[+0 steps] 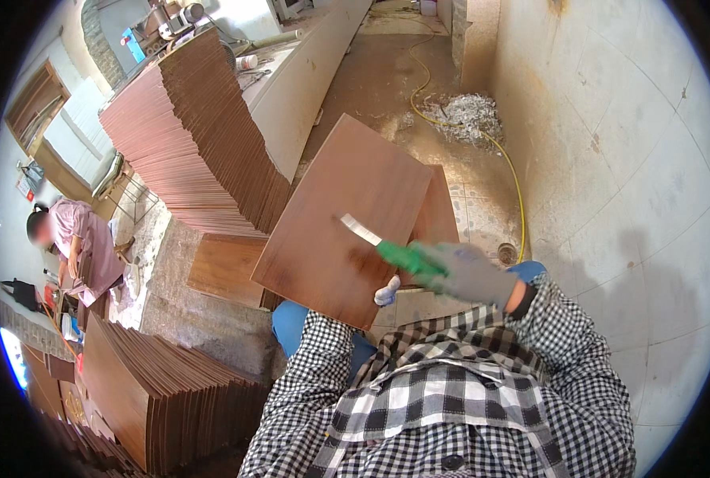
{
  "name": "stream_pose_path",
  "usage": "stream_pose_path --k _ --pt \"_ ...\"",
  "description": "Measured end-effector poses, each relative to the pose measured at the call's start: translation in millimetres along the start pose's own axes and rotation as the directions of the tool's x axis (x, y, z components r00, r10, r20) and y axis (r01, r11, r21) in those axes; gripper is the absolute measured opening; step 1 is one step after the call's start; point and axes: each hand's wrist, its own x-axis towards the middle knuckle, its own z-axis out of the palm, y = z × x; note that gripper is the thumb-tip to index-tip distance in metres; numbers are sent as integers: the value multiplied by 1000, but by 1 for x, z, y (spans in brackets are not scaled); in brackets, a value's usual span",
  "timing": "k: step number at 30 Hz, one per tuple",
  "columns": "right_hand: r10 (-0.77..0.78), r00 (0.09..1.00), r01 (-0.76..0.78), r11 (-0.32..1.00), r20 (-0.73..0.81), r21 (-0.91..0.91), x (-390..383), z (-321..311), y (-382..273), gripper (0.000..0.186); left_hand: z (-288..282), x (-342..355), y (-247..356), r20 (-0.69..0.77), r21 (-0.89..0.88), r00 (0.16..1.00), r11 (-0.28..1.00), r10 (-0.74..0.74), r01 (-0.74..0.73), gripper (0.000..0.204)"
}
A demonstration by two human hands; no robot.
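My right hand (474, 275), in a grey glove, grips the green handle (403, 259) of a flat pale-bladed hand tool (360, 231), held over a tilted reddish-brown board (323, 207). My left hand (385, 293), gloved and mostly hidden beneath the board, holds it by the lower right edge. Another brown board (435, 209) shows behind the held one at its right. Both forearms, in black-and-white checked sleeves, rise from the lower edge, above my blue-clad knees.
Tall stacks of boards stand at upper left (180, 143) and lower left (132, 390). A person (84, 247) in pink works at the left. A yellow hose (514, 183) runs along the floor past a pale debris pile (466, 115) beside the right wall (626, 159).
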Motion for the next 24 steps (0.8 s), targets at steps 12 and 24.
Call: stream_pose_path --k 12,24 --pt "-41 768 -162 953 640 255 -33 -30 -57 61 -14 -2 12 219 652 975 749 -39 -116 75" --pt "450 893 -386 779 -11 494 -154 -64 38 51 -104 54 35 -404 686 716 706 569 -174 89"
